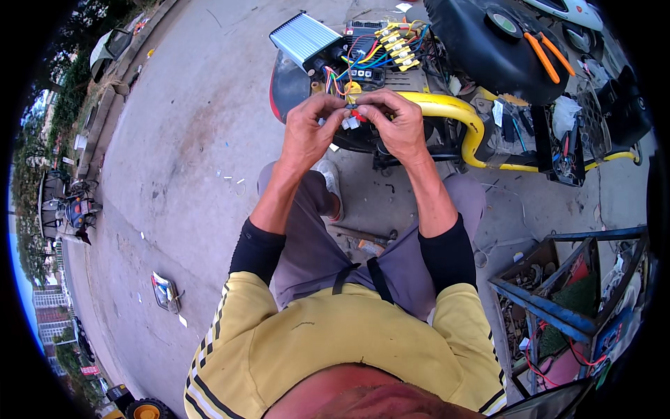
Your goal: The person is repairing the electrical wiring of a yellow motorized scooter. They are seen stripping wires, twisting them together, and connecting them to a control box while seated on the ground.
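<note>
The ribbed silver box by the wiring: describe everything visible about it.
The ribbed silver box is a flat rectangular casing, apparently metal, with fine parallel fins across its top face. It lies tilted on the rear of the vehicle, above the yellow frame tube. Its right end is dark, and a bundle of coloured wires leaves it toward yellow connectors. Neither the left hand nor the right hand touches it; both work just below it.

The single head view looks steeply down from above the person's yellow shirt [335, 349], facing forward over both forearms to the concrete ground [188, 140]. It sits close to the raised hands, while its fisheye rim bends the roadside kerb [115, 84] at upper left.
</note>
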Demonstrator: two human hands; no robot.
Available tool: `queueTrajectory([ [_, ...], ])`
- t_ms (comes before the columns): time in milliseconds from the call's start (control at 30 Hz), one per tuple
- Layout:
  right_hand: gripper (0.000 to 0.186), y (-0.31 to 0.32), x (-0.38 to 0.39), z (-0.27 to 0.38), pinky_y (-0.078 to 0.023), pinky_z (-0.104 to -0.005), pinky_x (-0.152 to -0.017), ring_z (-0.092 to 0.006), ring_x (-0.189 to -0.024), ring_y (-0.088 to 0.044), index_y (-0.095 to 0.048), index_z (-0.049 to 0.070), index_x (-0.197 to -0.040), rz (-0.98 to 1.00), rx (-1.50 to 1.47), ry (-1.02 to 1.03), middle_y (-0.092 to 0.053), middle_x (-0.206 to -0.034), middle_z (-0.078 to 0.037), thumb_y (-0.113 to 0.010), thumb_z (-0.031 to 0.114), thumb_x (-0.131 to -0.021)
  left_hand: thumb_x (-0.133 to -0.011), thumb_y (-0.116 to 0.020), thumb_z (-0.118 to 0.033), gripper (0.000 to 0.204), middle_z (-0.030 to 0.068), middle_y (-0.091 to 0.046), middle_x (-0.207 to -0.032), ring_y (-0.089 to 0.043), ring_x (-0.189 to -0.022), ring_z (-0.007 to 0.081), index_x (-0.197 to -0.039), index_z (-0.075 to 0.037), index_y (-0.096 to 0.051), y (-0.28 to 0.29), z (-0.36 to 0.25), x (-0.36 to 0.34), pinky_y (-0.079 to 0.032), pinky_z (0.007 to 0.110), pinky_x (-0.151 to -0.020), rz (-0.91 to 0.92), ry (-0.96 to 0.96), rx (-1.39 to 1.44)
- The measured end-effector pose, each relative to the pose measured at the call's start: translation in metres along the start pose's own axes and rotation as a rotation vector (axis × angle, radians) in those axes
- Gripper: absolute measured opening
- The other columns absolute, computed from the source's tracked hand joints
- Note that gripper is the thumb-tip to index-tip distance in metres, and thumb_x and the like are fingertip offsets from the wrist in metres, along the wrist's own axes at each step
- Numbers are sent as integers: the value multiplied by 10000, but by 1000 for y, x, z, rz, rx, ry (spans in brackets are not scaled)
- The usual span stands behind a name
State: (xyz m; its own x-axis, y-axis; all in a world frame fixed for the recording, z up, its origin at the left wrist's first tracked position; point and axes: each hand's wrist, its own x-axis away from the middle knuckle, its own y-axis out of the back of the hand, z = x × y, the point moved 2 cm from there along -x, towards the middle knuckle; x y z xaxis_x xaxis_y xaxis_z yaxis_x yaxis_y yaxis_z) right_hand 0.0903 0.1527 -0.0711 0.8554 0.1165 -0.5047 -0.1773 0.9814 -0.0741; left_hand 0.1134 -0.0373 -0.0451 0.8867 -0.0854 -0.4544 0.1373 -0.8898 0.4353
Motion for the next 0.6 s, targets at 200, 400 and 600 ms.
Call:
queueTrajectory([
  [200,126,0,0,1,-571,-256,-727,-125,-838,-718,-753,-43,-1024,4,38,24,-748,-961,-78,-756,-53,-899,-944,-758,-6,75,34,-715,-844,-669,-750,87,-1009,14,-726,0,-3,-2,-543,264,-673,29,-10,-18],
  [400,120,0,-1,5,-565,-272,-707,-134,-817,-715,-751,-39,-1008,14,108,74,-742,-936,-85,-757,-52,-889,-943,-748,20,60,37,-720,-848,-673,-756,79,-1000,19,-730,0,-9,-3,-550,256,-676,37,-77,-92],
  [600,133,0,-4,-3,-561,-291,-699,-183,-776,-713,-762,-15,-1007,-10,165,132,-735,-902,-97,-762,-33,-875,-936,-749,24,72,44,-731,-848,-676,-752,79,-1006,20,-736,-4,-8,-5,-550,259,-682,27,-63,-130],
])
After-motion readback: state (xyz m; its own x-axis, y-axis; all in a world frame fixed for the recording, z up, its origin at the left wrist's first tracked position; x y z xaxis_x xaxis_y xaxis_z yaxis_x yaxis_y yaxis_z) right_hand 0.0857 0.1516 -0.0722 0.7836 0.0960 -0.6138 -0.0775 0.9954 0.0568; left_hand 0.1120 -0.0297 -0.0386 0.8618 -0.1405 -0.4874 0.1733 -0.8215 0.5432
